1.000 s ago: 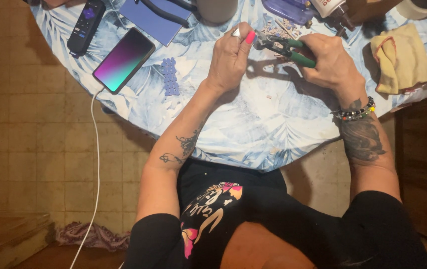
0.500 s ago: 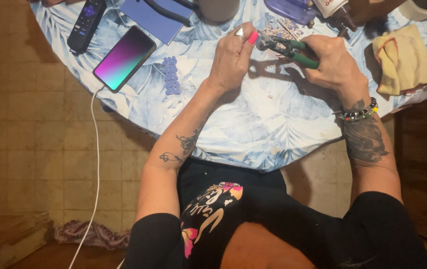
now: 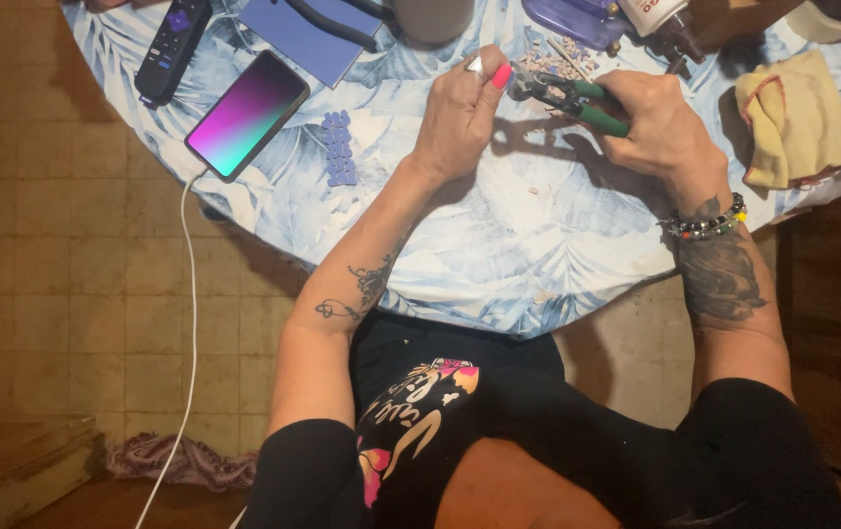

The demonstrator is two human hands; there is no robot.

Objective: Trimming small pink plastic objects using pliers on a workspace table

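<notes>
Right hand point(image 3: 661, 122) grips green-handled pliers point(image 3: 568, 96); left hand point(image 3: 460, 113) pinches something (too small to tell).

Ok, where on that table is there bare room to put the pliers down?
The widest bare cloth lies on the near part of the table, below the left hand and right hand. A smaller patch sits between the strip of purple pieces and the left hand. The far edge is crowded: phone, remote, purple tray, yellow cloth.
</notes>
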